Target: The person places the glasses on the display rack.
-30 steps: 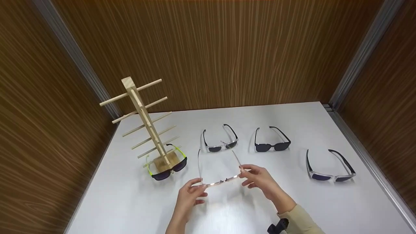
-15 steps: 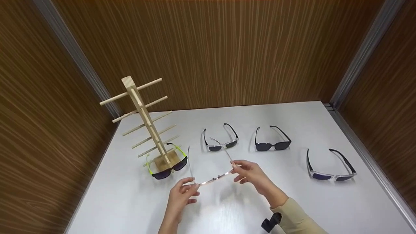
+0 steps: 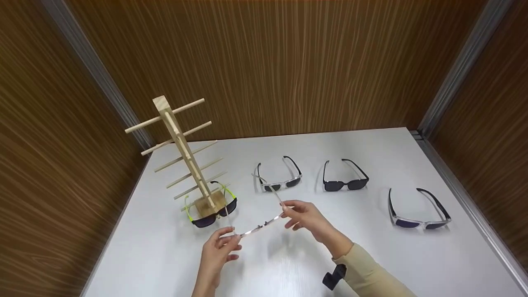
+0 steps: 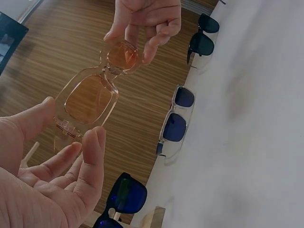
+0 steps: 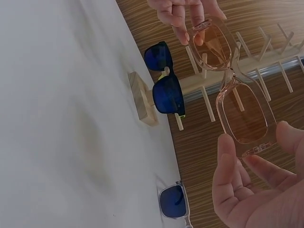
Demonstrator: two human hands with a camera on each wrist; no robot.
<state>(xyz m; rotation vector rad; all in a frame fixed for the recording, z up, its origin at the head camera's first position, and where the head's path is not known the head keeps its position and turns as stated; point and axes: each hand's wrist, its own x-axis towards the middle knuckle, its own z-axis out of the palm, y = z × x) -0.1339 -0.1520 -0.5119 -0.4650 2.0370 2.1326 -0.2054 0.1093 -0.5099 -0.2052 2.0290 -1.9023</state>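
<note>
Both hands hold one pair of sunglasses (image 5: 246, 114) with a clear peach frame and orange-tinted lenses, raised above the table, temples spread away from me. My left hand (image 3: 216, 251) pinches one end of the front between thumb and fingers. At the other end, my right hand (image 3: 307, 218) grips the corner near the hinge. To the left stands a wooden display rack (image 3: 181, 144) with several pairs of pegs. Sunglasses with black fronts and neon-yellow temples (image 3: 205, 221) hang on its lowest pegs, close beyond the left hand.
Clear-framed sunglasses with black temples (image 3: 282, 184) lie behind the held pair. Black sunglasses (image 3: 345, 185) lie right of those, and another clear-framed pair (image 3: 423, 225) lies at the far right. Wood-grain panels (image 3: 288, 70) enclose the white table (image 3: 354, 235).
Both hands have moved left with the peach sunglasses, bringing them nearer the rack. The right end of the front now sits higher in view. The other sunglasses stay put.
</note>
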